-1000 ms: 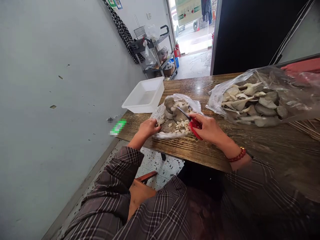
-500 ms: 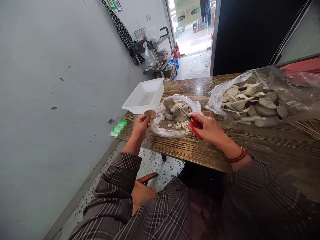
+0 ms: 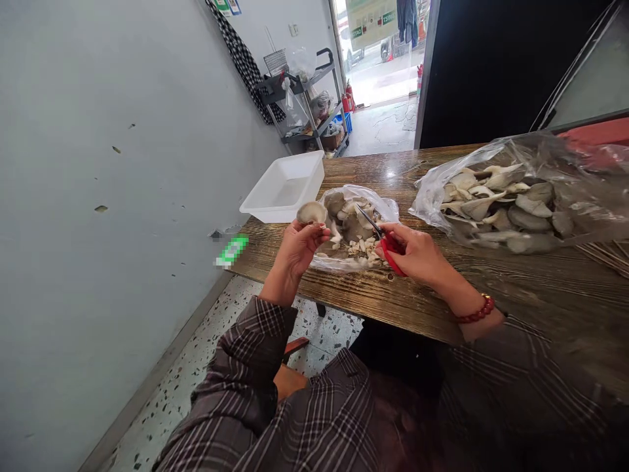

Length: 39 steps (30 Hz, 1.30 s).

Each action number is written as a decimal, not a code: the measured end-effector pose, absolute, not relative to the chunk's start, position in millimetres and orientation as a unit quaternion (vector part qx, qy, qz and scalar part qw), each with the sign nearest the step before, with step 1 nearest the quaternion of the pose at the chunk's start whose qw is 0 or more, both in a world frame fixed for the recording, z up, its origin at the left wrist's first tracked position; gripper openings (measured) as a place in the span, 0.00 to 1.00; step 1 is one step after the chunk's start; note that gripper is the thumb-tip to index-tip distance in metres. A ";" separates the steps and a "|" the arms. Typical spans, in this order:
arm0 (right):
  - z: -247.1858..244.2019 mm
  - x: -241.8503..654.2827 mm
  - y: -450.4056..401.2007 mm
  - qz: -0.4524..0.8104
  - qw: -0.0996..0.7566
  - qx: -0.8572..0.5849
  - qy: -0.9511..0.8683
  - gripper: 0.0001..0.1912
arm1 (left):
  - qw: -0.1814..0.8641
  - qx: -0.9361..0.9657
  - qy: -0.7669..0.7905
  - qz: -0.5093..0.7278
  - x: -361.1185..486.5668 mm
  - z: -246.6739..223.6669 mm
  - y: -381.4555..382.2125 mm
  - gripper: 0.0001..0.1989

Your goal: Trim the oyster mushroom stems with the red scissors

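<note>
Between its thumb and fingers, my left hand (image 3: 301,249) pinches a grey-brown mushroom (image 3: 312,212), cap upward, at the left side of an opened plastic bag (image 3: 388,208). My right hand (image 3: 413,252) is closed around red-handled scissors (image 3: 393,254), whose blades point up and left over that bag. Inside the bag lie larger mushrooms (image 3: 356,227) and small cut pale pieces (image 3: 362,248). The scissor tips are apart from the held mushroom.
A white plastic tub (image 3: 285,190) stands at the table's left end by the wall. A big clear bag of mushrooms (image 3: 525,206) lies at the right. Behind are a grey cart (image 3: 307,88) and a doorway.
My left hand has moved right with the mushroom, nearer the scissors and over the bag's left edge. My right hand still holds the scissors in nearly the same place.
</note>
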State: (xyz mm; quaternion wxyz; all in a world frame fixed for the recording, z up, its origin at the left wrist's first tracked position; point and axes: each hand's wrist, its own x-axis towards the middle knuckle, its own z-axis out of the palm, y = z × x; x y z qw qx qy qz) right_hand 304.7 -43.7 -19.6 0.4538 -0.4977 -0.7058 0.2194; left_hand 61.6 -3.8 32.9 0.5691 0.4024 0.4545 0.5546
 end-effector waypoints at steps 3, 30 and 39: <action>-20.1 304.2 -42.5 0.234 0.458 -0.506 -0.693 0.19 | 0.591 0.398 0.447 0.541 74.8 26.1 -6.1 0.08; -12.2 304.2 -49.4 0.218 0.368 -0.487 -0.761 0.21 | 0.596 0.261 0.423 0.631 107.2 21.7 -32.4 0.07; -11.6 304.9 -50.1 0.251 0.342 -0.471 -0.773 0.18 | 0.558 0.346 0.424 0.624 111.7 10.7 -40.5 0.19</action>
